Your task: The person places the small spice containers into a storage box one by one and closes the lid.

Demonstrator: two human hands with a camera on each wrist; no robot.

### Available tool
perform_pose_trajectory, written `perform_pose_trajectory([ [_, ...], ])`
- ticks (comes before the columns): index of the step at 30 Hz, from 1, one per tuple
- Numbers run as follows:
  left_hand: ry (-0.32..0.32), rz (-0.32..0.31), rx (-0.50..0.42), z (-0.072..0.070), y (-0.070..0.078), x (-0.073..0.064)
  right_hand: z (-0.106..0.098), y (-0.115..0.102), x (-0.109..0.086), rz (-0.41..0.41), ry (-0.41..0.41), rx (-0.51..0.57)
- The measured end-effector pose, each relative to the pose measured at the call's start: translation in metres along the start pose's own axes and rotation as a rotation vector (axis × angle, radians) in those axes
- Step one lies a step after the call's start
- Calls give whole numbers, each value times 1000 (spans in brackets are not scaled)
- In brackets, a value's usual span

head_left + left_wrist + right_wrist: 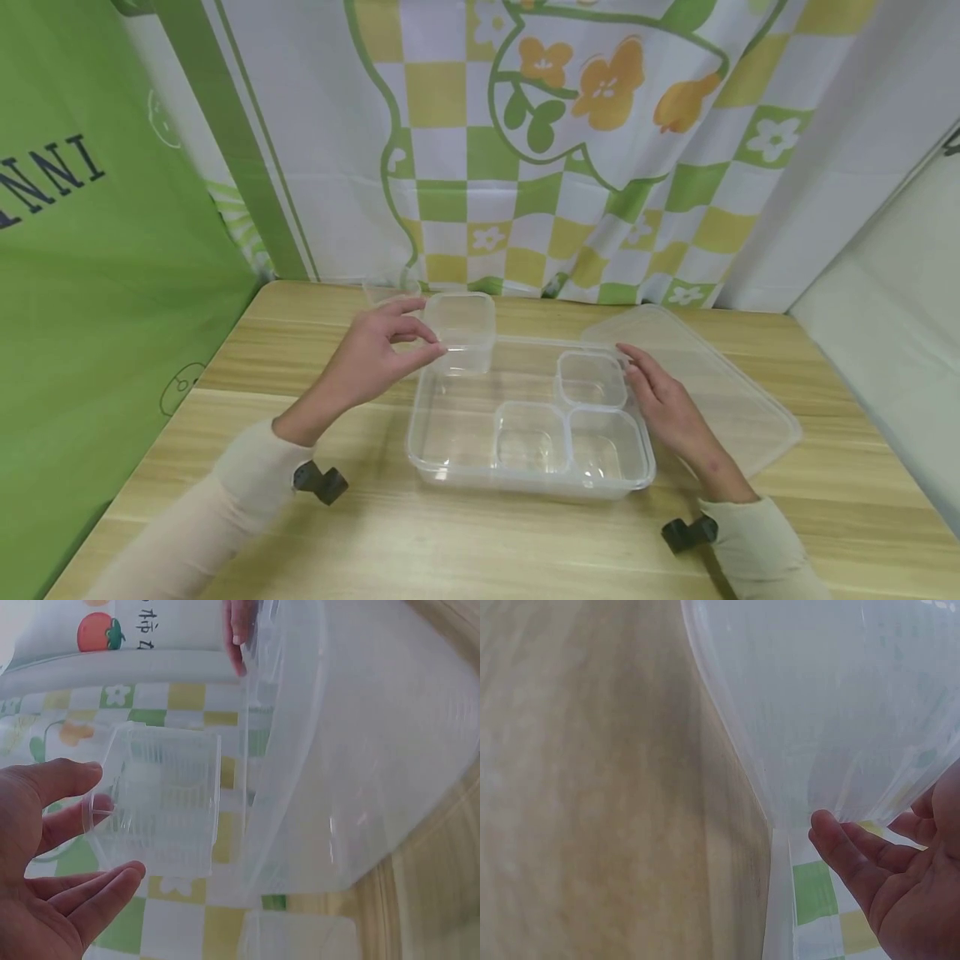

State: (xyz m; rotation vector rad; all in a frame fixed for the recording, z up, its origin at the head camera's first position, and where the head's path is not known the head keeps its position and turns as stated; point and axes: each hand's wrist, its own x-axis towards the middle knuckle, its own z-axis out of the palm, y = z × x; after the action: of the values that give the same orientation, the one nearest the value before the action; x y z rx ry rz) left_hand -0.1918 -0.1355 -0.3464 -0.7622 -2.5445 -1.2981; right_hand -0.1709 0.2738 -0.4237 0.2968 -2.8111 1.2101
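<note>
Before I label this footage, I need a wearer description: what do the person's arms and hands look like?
The left sleeve and right sleeve are long, plain and pale cream. A small, blocky black device sits by each cuff; no cable shows. The left hand and right hand are bare, without visible gloves or rings.

Wood-grain tabletop (480, 550); checked curtain (540, 196) in green, yellow and white hangs behind its far edge, printed with orange flowers (609, 85). Green cloth (112, 308) with dark letters (56, 168) along the left edge, pale sheet (900, 292) along the right.
</note>
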Motion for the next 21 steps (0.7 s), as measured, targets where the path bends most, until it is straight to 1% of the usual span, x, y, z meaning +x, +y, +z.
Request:
perform_pose_trajectory([
  [5,-19,-16,0,12,5,1,1,1,0,-5,5,0],
  [9,-34,-5,9,22,7,2,1,2,0,-11,11,2],
  [16,-93,47,82,38,13,6,0,1,-1,-11,10,1],
  [21,-141,44,126,43,15,10,0,2,0,-17,15,-1],
])
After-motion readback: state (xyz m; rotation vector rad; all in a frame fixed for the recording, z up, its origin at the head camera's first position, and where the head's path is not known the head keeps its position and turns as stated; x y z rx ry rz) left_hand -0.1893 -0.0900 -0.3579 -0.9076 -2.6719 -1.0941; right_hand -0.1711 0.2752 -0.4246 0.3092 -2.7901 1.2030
